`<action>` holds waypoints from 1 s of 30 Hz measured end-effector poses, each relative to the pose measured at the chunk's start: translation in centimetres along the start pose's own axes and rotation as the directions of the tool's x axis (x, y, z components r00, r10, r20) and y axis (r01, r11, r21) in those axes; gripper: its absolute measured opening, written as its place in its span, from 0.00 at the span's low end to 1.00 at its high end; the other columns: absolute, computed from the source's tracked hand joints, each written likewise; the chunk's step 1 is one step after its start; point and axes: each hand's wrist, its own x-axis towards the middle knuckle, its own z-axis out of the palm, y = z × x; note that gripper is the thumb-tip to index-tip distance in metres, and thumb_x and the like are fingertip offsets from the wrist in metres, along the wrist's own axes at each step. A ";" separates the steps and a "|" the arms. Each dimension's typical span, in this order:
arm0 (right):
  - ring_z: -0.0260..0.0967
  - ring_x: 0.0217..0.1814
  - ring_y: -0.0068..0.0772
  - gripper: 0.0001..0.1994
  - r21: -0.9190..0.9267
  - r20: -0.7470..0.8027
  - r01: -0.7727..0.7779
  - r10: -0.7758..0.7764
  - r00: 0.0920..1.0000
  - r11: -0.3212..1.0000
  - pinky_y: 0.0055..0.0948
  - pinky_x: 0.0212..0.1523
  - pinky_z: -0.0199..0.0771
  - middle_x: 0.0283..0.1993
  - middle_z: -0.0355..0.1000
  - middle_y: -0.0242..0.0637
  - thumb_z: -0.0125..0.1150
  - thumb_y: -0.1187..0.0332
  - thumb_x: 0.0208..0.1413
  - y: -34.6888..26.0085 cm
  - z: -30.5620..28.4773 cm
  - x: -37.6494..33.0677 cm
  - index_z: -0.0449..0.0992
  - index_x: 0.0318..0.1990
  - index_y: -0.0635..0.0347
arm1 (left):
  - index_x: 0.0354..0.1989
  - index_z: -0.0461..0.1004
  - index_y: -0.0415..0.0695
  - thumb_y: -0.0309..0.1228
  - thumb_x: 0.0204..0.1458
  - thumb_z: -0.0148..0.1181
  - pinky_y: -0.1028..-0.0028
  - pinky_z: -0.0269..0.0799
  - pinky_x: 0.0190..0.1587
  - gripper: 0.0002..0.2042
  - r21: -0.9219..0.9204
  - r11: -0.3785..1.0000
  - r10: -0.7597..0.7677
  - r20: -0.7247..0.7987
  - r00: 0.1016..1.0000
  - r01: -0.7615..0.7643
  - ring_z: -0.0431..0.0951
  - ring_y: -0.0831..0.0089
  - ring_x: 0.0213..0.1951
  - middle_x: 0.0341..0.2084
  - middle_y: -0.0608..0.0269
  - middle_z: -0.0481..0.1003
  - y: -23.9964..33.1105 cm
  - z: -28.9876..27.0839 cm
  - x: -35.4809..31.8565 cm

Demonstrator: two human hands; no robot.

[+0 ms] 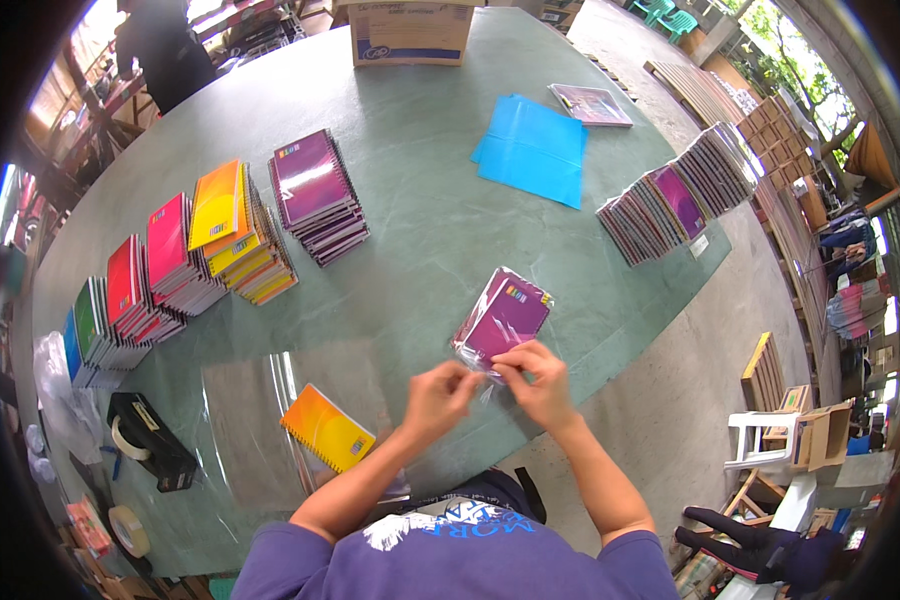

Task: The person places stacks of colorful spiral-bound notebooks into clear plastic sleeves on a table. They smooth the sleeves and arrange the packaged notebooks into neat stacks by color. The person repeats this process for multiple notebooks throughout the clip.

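A purple spiral notebook point(510, 318) lies in a clear plastic wrapper point(468, 345) close to the table's near edge. At its near end my left hand point(440, 398) is closed, thumb and fingertips pinching the gathered plastic. My right hand point(538, 385) pinches the same end of the wrapper beside it, fingertips nearly touching the left ones. A bit of loose film hangs below the fingers. Left of my left forearm, an orange-yellow spiral notebook point(328, 428) rests on flat clear plastic sheets point(250, 425).
Stacks of purple point(315, 185), yellow point(225, 215), pink, red, green and blue notebooks stand at the left. A black tape dispenser point(152, 445) and a tape roll point(128, 530) sit nearer. Blue sheets point(535, 150), a notebook row point(670, 200) and a cardboard box point(410, 35) are farther off.
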 end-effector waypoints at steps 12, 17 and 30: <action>0.59 0.57 0.44 0.24 0.072 -0.453 -0.281 0.282 0.846 0.957 0.36 0.56 0.61 0.53 0.59 0.49 0.56 0.69 0.54 7.0 5.5 -1.3 0.61 0.57 0.71 | 0.63 0.55 0.45 0.45 0.56 0.51 0.64 0.60 0.58 0.29 0.349 0.861 0.294 0.250 0.922 -0.369 0.61 0.55 0.60 0.59 0.45 0.56 0.1 3.2 12.8; 0.53 0.60 0.50 0.28 -0.055 -0.256 -0.182 0.163 0.953 0.982 0.39 0.60 0.55 0.57 0.54 0.52 0.55 0.68 0.53 6.6 3.3 -1.2 0.56 0.60 0.70 | 0.64 0.54 0.47 0.52 0.52 0.52 0.60 0.51 0.64 0.34 0.346 0.862 0.227 0.388 0.893 -0.370 0.49 0.48 0.65 0.65 0.45 0.43 1.4 2.7 12.7; 0.67 0.33 0.42 0.10 -0.193 -0.215 0.060 -0.102 0.971 0.979 0.35 0.34 0.68 0.30 0.68 0.40 0.61 0.79 0.44 4.0 2.3 -6.3 0.75 0.37 0.61 | 0.52 0.69 0.39 0.31 0.42 0.61 0.54 0.56 0.61 0.25 0.482 0.124 0.616 0.648 0.448 -0.867 0.65 0.54 0.57 0.52 0.48 0.67 -0.4 0.0 3.0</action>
